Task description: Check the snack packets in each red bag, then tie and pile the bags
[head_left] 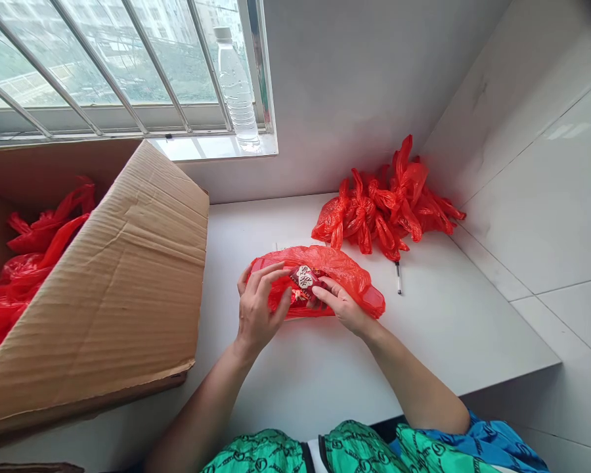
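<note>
In front of me an opened red plastic bag [347,263] lies on the white counter. A small dark red packet [304,278] with pale printing is pinched in my right hand [337,302], over the bag's mouth. My left hand [261,305] is at the bag's left side, its fingers apart and curved, the fingertips close to the packet. Whether they touch the packet or the bag I cannot tell. Below the packet, shiny red and gold wrapping [299,297] shows inside the bag.
A cardboard box [142,263] with red bags [54,230] inside stands at left, its flap leaning toward me. Several knotted red bags [374,203] are heaped by the wall, a pen [398,278] beside them. A water bottle [239,92] stands on the barred window's sill [201,148].
</note>
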Demonstrator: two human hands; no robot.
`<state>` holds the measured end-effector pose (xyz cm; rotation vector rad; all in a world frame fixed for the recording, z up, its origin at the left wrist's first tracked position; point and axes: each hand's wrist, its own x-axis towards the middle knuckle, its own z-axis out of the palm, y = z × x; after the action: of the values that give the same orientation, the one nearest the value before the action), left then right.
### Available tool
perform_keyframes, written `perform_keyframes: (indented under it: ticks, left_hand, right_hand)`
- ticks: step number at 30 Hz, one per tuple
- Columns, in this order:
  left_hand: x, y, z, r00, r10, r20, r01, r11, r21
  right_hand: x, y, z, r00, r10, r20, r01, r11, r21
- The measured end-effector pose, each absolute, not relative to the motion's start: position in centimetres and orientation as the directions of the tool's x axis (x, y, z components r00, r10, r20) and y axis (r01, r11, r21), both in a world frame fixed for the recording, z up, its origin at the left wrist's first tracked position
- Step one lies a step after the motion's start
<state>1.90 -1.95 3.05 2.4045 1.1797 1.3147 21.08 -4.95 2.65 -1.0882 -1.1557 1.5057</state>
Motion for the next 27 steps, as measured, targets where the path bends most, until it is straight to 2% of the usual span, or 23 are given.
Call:
perform_keyframes:
  ticks: [3, 6, 12, 15, 18, 21, 27]
  left_hand:
    - [1.4, -1.7, 3.0, 0.299, 0.775, 0.557, 0.562, -0.615, 0.553]
    - [1.4, -1.7, 2.9, 0.356, 0.782, 0.511, 0.482, -0.622, 0.617]
    - [1.3, -1.9, 3.0, 0.327, 0.819, 0.471, 0.383, -0.571, 0.726]
    - [1.1, -1.9, 3.2, 0.385, 0.813, 0.437, 0.372, -0.57, 0.732]
    - [1.0, -1.8, 3.1, 0.424, 0.777, 0.466, 0.348, -0.615, 0.708]
    - [1.0, -1.6, 3.0, 0.416, 0.754, 0.509, 0.337, -0.648, 0.684]
    - [1.0, -1.6, 3.1, 0.421, 0.736, 0.53, 0.348, -0.67, 0.655]
  right_hand:
    - [21.5, -5.1, 2.8, -0.259, 0.958, -0.122, -0.111, -0.155, -0.982]
    - [21.6, -5.3, 3.1, -0.313, 0.946, -0.089, -0.034, -0.105, -0.994]
    - [21.0, -5.4, 3.6, -0.246, 0.968, 0.054, 0.011, 0.058, -0.998]
    - [20.9, -5.4, 3.8, -0.231, 0.955, 0.184, 0.079, 0.207, -0.975]
    - [21.1, -5.5, 3.7, -0.198, 0.939, 0.281, 0.181, 0.317, -0.931]
    - [21.3, -5.5, 3.2, -0.143, 0.939, 0.311, 0.216, 0.337, -0.917]
    - [21.4, -5.6, 2.7, -0.08, 0.934, 0.348, 0.139, 0.356, -0.924]
